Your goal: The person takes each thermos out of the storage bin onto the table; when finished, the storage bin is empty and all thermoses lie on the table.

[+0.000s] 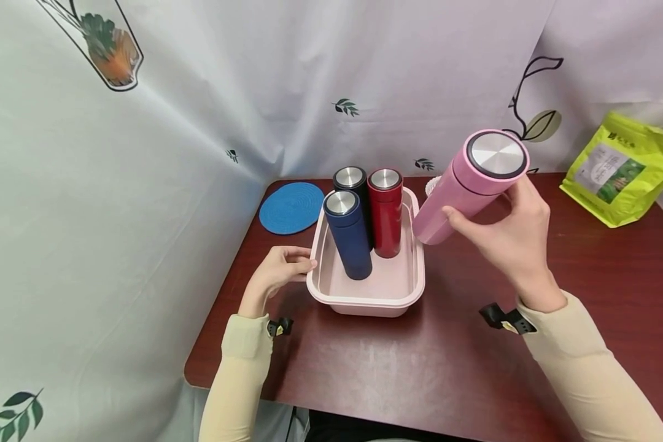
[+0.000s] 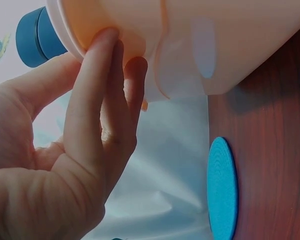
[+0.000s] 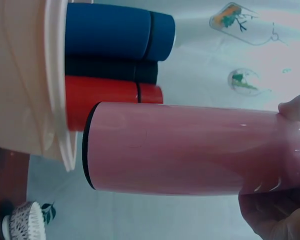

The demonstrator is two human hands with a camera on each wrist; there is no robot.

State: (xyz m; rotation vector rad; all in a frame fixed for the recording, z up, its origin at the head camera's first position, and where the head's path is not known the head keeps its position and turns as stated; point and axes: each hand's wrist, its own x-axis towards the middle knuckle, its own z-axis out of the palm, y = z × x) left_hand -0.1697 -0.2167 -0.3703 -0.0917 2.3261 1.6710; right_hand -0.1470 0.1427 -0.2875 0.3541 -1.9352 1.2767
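My right hand (image 1: 522,239) grips a pink thermos (image 1: 464,190) near its silver-topped lid. The thermos leans, its bottom at the right rim of a pale pink plastic basin (image 1: 376,302); in the right wrist view, its black-edged base (image 3: 92,147) is above the basin's rim. Three more thermoses stand in the basin: dark blue (image 1: 349,239) in front, black (image 1: 351,178) behind it, red (image 1: 385,215) beside them. At the basin's left side my left hand (image 1: 276,270) pinches the rim, thumb at the edge and fingers (image 2: 90,100) against the outer wall beneath.
A round blue mat (image 1: 291,207) lies behind the basin to the left. Against the back wall at far right stands a lime-green bag (image 1: 621,169). A white patterned cup-like object (image 3: 27,222), partly hidden, sits behind the pink thermos. The dark red table (image 1: 376,368) meets fabric-covered walls.
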